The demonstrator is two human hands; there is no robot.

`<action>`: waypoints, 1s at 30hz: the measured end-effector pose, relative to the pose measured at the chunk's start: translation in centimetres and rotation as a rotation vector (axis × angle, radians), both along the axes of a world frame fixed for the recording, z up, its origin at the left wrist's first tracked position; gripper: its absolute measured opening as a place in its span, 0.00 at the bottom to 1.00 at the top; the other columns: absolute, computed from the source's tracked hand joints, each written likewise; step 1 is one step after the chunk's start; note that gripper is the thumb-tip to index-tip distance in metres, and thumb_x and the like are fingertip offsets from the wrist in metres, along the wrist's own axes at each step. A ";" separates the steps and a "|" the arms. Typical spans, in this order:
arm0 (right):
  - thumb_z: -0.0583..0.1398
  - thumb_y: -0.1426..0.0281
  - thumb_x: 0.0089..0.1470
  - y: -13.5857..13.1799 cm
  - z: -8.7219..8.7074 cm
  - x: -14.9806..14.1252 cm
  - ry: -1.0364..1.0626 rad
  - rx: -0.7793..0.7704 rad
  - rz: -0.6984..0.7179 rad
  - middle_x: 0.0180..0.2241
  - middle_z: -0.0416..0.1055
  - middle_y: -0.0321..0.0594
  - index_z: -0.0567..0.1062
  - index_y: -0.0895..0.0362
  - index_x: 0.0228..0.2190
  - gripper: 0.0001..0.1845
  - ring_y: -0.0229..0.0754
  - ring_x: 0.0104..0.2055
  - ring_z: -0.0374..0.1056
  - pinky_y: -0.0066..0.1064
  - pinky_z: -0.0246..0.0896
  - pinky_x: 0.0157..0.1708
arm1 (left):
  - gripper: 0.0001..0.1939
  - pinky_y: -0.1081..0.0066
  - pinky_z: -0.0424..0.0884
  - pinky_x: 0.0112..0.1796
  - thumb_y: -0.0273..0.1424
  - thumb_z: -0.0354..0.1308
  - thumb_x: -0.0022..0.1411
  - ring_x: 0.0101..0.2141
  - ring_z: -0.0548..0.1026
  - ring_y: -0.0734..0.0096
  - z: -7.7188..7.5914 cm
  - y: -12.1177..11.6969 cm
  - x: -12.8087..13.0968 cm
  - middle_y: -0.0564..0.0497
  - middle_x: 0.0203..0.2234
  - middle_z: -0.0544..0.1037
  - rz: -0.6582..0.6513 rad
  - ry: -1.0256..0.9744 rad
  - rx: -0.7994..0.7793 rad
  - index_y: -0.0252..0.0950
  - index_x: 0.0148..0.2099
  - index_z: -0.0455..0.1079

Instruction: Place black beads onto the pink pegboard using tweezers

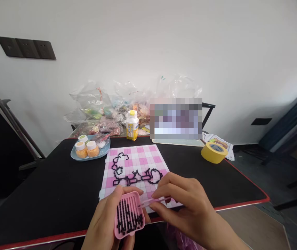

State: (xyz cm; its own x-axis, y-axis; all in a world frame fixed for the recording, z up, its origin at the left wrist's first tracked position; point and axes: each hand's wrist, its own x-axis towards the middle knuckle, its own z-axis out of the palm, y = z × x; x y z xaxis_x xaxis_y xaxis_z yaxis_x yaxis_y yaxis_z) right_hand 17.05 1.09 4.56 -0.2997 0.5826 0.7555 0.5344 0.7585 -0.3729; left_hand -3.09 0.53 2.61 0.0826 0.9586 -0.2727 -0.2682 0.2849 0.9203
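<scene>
Clasping the pink tray and its black beads, the left hand sits opposite the right hand, which pinches tweezers right of the tray, their long axis running leftward to its rim; the checked board lies beyond the tray.

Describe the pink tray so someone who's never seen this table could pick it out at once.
Find the black table, then the pink-and-white checked board on it. Nearer the camera, the left hand holds a small pink tray, tweezers at its edge. Unlike the flat board, it has raised sides and ridges, with black beads gathered among them.
</scene>
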 end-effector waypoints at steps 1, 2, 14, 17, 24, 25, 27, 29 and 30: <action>0.63 0.68 0.64 -0.1 0.0 -0.1 -0.019 0.017 -0.015 0.27 0.73 0.36 0.77 0.56 0.33 0.07 0.34 0.24 0.68 0.26 0.59 0.22 | 0.23 0.71 0.67 0.12 0.41 0.68 0.55 0.06 0.63 0.79 -0.1 0.0 -0.1 0.41 0.34 0.86 0.021 0.004 0.002 0.35 0.50 0.80; 0.63 0.68 0.64 -0.2 0.1 -0.1 -0.037 0.038 -0.031 0.27 0.73 0.36 0.77 0.56 0.33 0.07 0.34 0.24 0.68 0.26 0.59 0.21 | 0.23 0.70 0.69 0.12 0.39 0.68 0.54 0.06 0.62 0.80 -0.3 0.0 -0.2 0.41 0.36 0.86 0.042 0.008 0.005 0.36 0.51 0.80; 0.61 0.68 0.65 -0.8 1.0 -0.5 -0.122 0.167 -0.122 0.25 0.74 0.36 0.76 0.54 0.31 0.08 0.34 0.21 0.67 0.27 0.60 0.17 | 0.24 0.71 0.56 0.05 0.36 0.68 0.51 0.04 0.62 0.75 -1.2 0.1 -0.7 0.39 0.31 0.86 0.097 -0.043 -0.072 0.41 0.52 0.81; 0.61 0.69 0.65 -0.8 0.9 -0.4 -0.123 0.179 -0.122 0.25 0.74 0.36 0.76 0.54 0.31 0.08 0.34 0.21 0.67 0.26 0.61 0.18 | 0.25 0.71 0.55 0.04 0.38 0.68 0.51 0.04 0.62 0.73 -1.4 0.2 -0.8 0.40 0.28 0.86 0.086 -0.049 -0.089 0.40 0.52 0.80; 0.63 0.70 0.64 -0.9 1.3 -0.4 -0.130 0.137 -0.086 0.25 0.74 0.35 0.76 0.54 0.32 0.07 0.34 0.21 0.68 0.27 0.60 0.18 | 0.25 0.72 0.55 0.05 0.34 0.68 0.50 0.05 0.63 0.74 -1.5 0.2 -1.0 0.40 0.31 0.86 0.054 -0.059 -0.090 0.42 0.53 0.81; 0.63 0.69 0.64 -0.9 1.3 -0.4 -0.130 0.139 -0.090 0.25 0.74 0.35 0.76 0.53 0.31 0.07 0.34 0.21 0.68 0.27 0.60 0.18 | 0.26 0.72 0.56 0.05 0.33 0.68 0.49 0.05 0.63 0.74 -1.5 0.2 -1.0 0.40 0.32 0.86 0.051 -0.058 -0.092 0.42 0.53 0.81; 0.63 0.69 0.63 -0.8 1.3 -0.5 -0.131 0.145 -0.101 0.25 0.74 0.34 0.76 0.53 0.32 0.06 0.34 0.21 0.68 0.27 0.60 0.18 | 0.27 0.72 0.56 0.06 0.31 0.69 0.48 0.05 0.63 0.74 -1.5 0.1 -1.1 0.40 0.33 0.87 0.052 -0.057 -0.092 0.43 0.53 0.81; 0.63 0.69 0.63 -0.8 1.3 -0.5 -0.135 0.148 -0.103 0.25 0.74 0.34 0.76 0.53 0.32 0.06 0.34 0.21 0.68 0.27 0.60 0.17 | 0.27 0.71 0.56 0.05 0.30 0.69 0.46 0.06 0.63 0.74 -1.6 0.0 -1.1 0.39 0.36 0.87 0.062 -0.053 -0.089 0.44 0.52 0.82; 0.63 0.69 0.63 -0.8 1.3 -0.5 -0.136 0.149 -0.104 0.25 0.74 0.34 0.76 0.53 0.32 0.06 0.34 0.21 0.68 0.27 0.60 0.17 | 0.27 0.71 0.56 0.05 0.29 0.69 0.46 0.06 0.63 0.74 -1.6 -0.1 -1.1 0.39 0.38 0.87 0.070 -0.049 -0.086 0.45 0.51 0.82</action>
